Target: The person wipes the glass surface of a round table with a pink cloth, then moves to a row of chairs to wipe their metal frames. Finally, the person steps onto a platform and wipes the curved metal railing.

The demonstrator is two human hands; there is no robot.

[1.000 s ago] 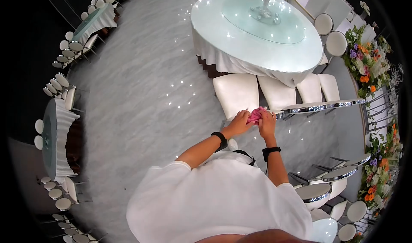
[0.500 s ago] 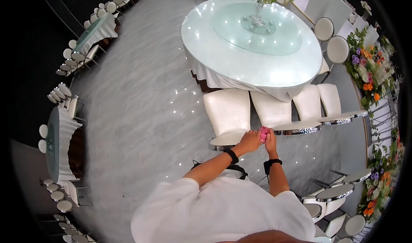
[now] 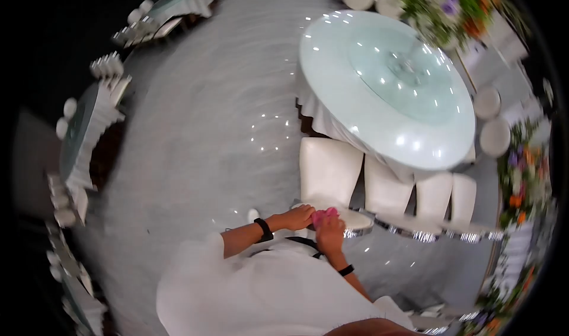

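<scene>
Beside the row of 4 white chairs (image 3: 388, 185), you hold 1 pink cloth (image 3: 325, 217) in front of your torso, above or just beside the nearest chair back (image 3: 354, 220). Your left hand (image 3: 297, 217) grips the cloth from the left, fingers closed on its edge. Your right hand (image 3: 331, 236) grips it from the right, fingers bent around the bunched fabric. Blur hides the individual fingertips; contact between either hand and the chair back cannot be confirmed. The round table (image 3: 332, 87), with its glass turntable (image 3: 376, 63), stands beyond the chairs, well apart from your hands. Step in hand, as judged: 2-handed handling of the bunched cloth. As judged, the next move calls for a secure hold by at least 1 hand before you release the other, and for controlled clearance at the chair back. Should you open the cloth, locate its edges before spreading the fingers.
</scene>
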